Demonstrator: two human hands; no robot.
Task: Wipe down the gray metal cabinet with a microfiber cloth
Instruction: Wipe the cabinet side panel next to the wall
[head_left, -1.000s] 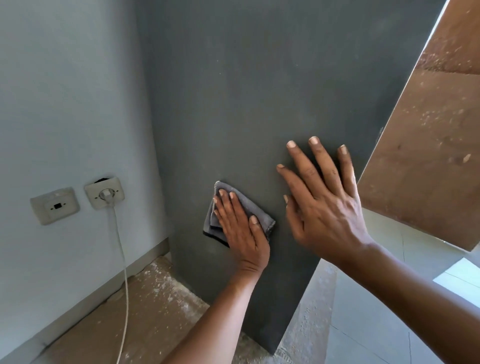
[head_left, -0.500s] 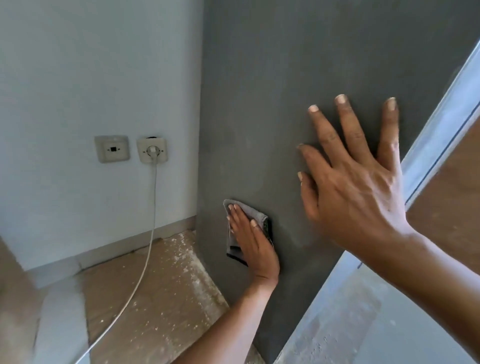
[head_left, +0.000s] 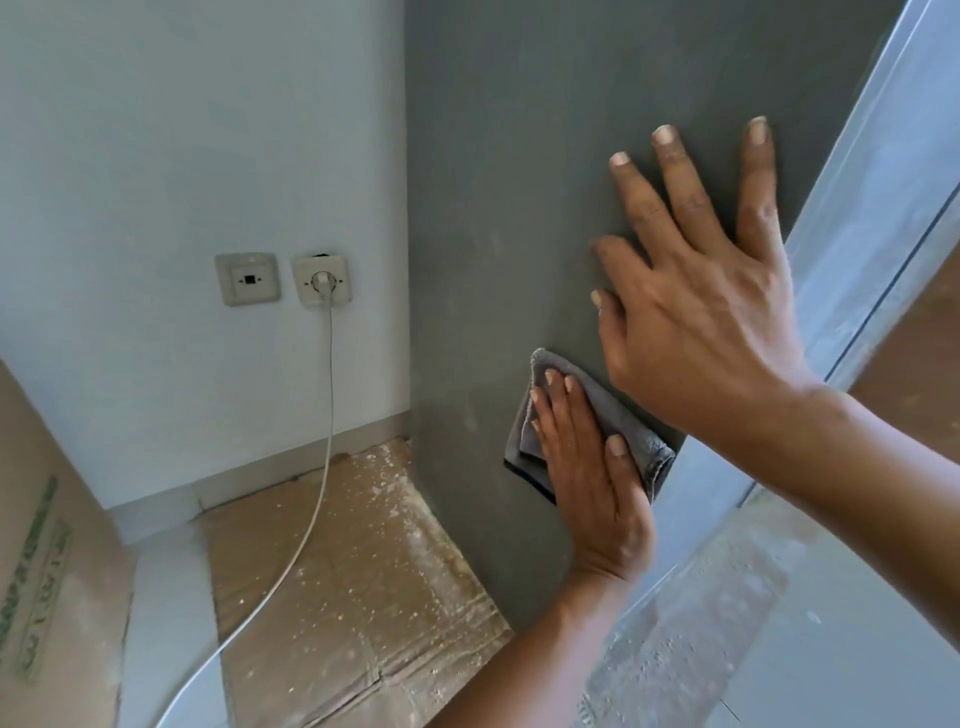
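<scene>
Evidently bracing, the right hand (head_left: 711, 312) lies flat with spread fingers on the tall gray metal cabinet (head_left: 519, 182), likely steadying it while the left hand (head_left: 587, 467) presses the folded gray microfiber cloth (head_left: 631, 434) flat against the lower side panel near its front edge. Nearby, a white cable (head_left: 311, 493) hangs from a wall socket (head_left: 321, 281) over dusty cardboard floor covering (head_left: 353, 571), clear of the wiping.

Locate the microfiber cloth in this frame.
In the head view, the microfiber cloth lies flat against the gray cabinet, low and near its right edge, pressed under the left hand, just below the right hand.
</scene>
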